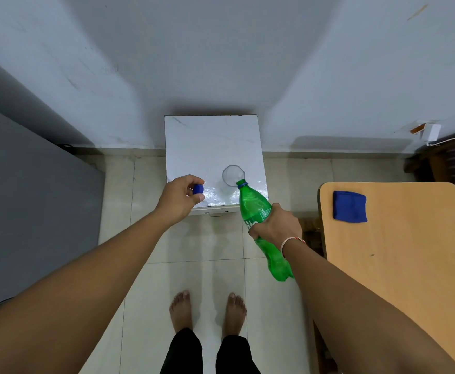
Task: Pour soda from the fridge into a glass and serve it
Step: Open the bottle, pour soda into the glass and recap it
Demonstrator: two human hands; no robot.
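Note:
A clear glass stands near the front of a small white marble-topped table. My right hand grips a green soda bottle around its middle. The bottle is tilted, and its uncapped mouth reaches the glass's near rim. My left hand is at the table's front left edge, fingers closed on the blue bottle cap. I cannot tell whether soda is flowing.
A wooden table stands at the right with a folded blue cloth on it. A grey appliance fills the left side. The wall is right behind the white table. My bare feet stand on the tiled floor.

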